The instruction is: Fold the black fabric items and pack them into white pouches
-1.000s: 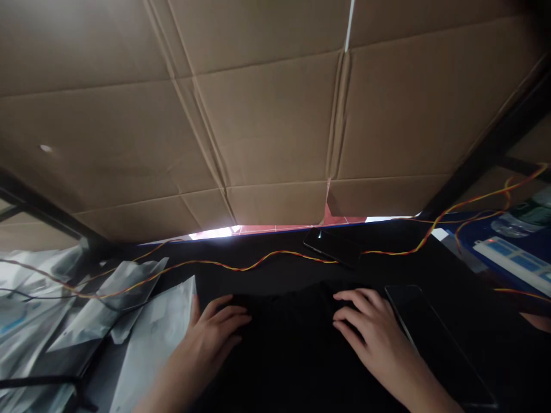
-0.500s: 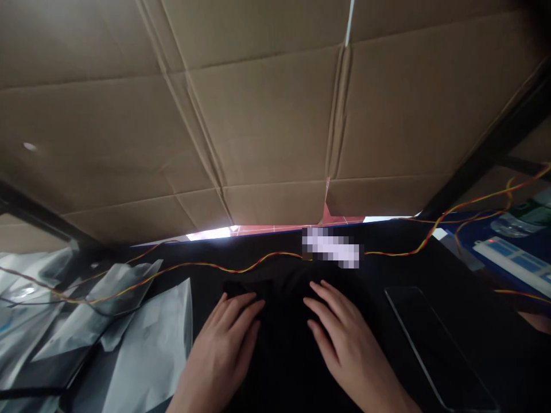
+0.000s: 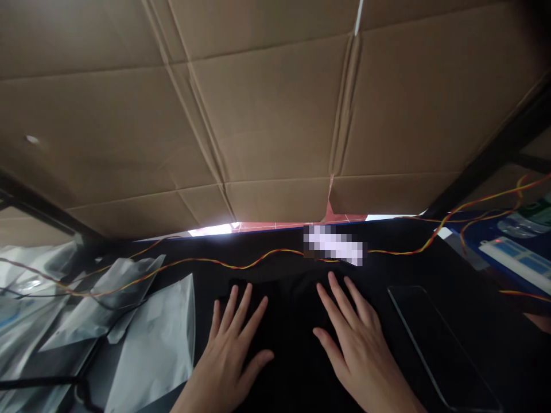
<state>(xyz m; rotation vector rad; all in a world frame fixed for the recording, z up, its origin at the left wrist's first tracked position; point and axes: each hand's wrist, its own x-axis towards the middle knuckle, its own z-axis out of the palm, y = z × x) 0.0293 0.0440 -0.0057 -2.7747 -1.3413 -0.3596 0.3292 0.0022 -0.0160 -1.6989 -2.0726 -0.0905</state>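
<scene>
My left hand (image 3: 230, 350) lies flat and open on a black cloth (image 3: 288, 321) spread over the dark table, fingers stretched forward. My right hand (image 3: 355, 341) lies flat beside it on the same cloth, fingers also spread and pointing away from me. Neither hand holds anything. The cloth is very dark and its edges are hard to make out.
A red-and-yellow twisted wire (image 3: 241, 265) runs across the table beyond my hands. A dark flat slab (image 3: 434, 338) lies at the right. Clear plastic bags (image 3: 107, 310) pile up at the left. A cardboard wall (image 3: 267, 115) rises behind. A blue tray (image 3: 512, 255) sits far right.
Both hands moved from curled at the cloth's sides toward the middle, then flattened with fingers spread and slid forward over the cloth.
</scene>
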